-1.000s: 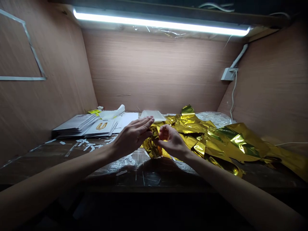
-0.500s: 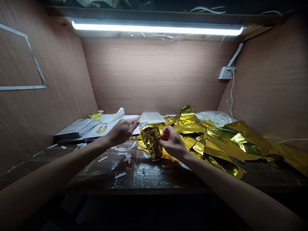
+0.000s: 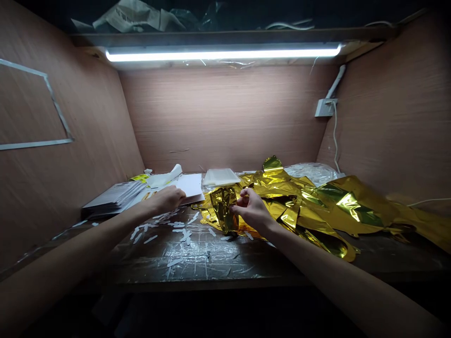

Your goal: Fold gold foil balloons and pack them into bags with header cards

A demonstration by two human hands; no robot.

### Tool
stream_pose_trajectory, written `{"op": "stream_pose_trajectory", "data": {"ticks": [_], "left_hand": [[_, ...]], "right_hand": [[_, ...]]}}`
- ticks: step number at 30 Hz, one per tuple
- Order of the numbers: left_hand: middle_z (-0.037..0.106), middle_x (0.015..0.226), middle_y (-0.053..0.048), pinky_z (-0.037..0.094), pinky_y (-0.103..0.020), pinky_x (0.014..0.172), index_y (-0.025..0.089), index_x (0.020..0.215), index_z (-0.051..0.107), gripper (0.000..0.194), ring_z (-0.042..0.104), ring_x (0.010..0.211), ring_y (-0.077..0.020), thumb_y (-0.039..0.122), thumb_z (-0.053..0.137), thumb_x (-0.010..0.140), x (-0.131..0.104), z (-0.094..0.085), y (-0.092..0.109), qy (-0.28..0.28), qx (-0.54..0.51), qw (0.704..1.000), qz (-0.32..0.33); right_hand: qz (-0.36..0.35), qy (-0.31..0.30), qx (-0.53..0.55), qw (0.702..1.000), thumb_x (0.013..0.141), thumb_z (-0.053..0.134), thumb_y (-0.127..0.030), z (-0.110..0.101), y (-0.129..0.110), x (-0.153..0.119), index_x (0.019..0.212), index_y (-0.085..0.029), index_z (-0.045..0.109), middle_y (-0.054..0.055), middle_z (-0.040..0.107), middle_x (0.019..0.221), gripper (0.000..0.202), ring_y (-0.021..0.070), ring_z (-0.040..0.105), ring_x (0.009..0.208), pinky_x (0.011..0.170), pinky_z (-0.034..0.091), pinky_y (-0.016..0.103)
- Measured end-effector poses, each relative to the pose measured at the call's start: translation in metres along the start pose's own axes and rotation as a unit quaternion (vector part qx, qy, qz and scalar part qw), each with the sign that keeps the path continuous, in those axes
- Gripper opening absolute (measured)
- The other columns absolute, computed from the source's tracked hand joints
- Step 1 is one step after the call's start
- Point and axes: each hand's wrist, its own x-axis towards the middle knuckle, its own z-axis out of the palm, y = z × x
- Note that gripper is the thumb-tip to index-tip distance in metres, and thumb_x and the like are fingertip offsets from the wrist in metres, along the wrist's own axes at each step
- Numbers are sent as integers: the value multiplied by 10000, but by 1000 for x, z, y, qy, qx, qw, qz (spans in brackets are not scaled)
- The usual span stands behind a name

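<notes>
My left hand (image 3: 168, 198) is closed, its thumb and fingers pinched at the near left edge of a white card (image 3: 192, 185); the exact grip is partly hidden. My right hand (image 3: 254, 209) pinches a folded gold foil balloon (image 3: 223, 209), which stands crumpled in front of its fingertips. More flat gold foil balloons (image 3: 327, 206) spread in a heap behind and to the right of that hand. Small white paper strips (image 3: 183, 234) lie scattered below my left hand. A translucent white stack of plastic bags (image 3: 221, 176) lies between the two hands, farther back.
A stack of white printed sheets (image 3: 113, 197) stands at the left wall. Clear plastic (image 3: 312, 172) lies at the back right. A cable (image 3: 336, 141) hangs from a socket box (image 3: 326, 107). Overhead runs a bright tube light (image 3: 225, 54). Film covers the dark tabletop (image 3: 197, 267).
My left hand has moved left and nearer, from beside the translucent stack to the white card, and its fingers have closed. My right hand still holds the folded balloon. The view has tipped up slightly.
</notes>
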Motion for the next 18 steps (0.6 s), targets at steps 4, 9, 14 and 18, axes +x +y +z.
{"op": "stream_pose_trajectory", "data": {"ticks": [4,9,14,18], "left_hand": [[725,727,-148,481,-394,733,168,795,769,354,656,686,-260,286,460,922,-3,-7,2,52,122,990,-57],[727,679,-81,502,-480,939,181,871,788,364,662,645,-209,221,437,959,-19,-2,31,153,206,966,14],[684,592,-14,541,-395,807,194,673,686,351,600,515,-152,164,480,956,-51,14,115,67,111,977,171],[718,636,-31,500,-311,583,220,729,734,391,664,561,-177,459,563,988,-62,6,155,1,-39,986,163]], "right_hand": [[19,13,28,999,668,787,-291,-3,-2,1,997,-227,464,-11,595,798,466,187,608,731,674,510,361],[56,56,109,991,647,828,-289,-14,-12,11,1039,-211,468,8,587,843,538,214,646,795,729,538,401],[83,62,118,988,642,855,-240,-32,-22,17,1077,-204,472,50,602,883,581,260,676,844,678,563,408],[149,18,59,987,607,878,-188,-34,-15,13,1099,-194,499,44,628,822,621,250,682,736,559,538,368]]}}
